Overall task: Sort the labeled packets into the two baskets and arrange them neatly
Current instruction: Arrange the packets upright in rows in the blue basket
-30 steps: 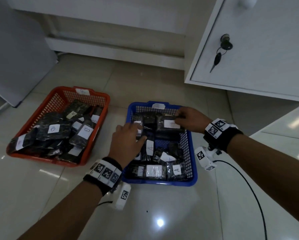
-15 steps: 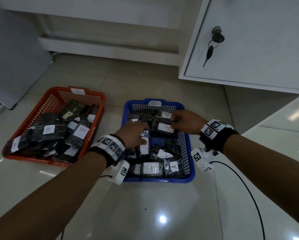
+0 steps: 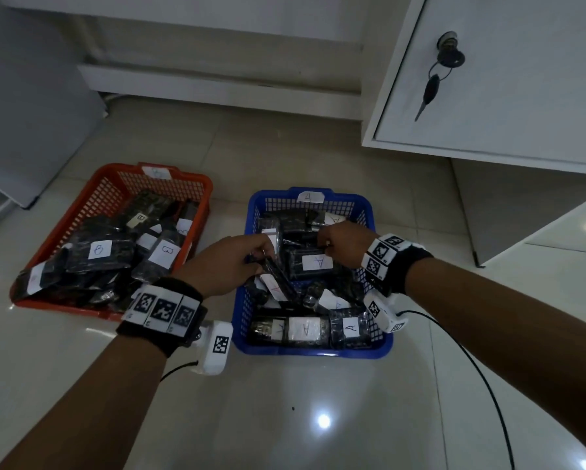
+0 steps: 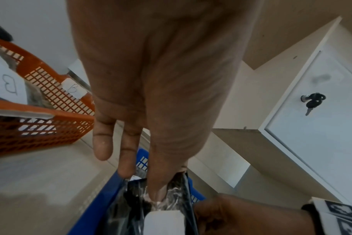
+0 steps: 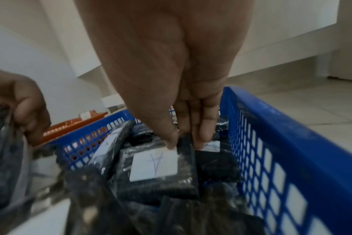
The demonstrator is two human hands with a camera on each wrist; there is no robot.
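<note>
Both hands in the blue basket [image 3: 380,344] on the floor: left hand [image 3: 230,262] pinching an upright packet [image 3: 274,239], right hand [image 3: 344,242] apparently gripping an A-labelled packet [image 3: 310,264]; best laid flat, labels up.

**Packets in two baskets**

Black wrapped packets with white "B" labels [image 3: 98,250] lie heaped in the orange basket [image 3: 108,184] at 9 o'clock. Packets labelled "A" [image 3: 317,262] fill the blue basket [image 3: 383,344] beside it, some flat, some tilted.
</note>
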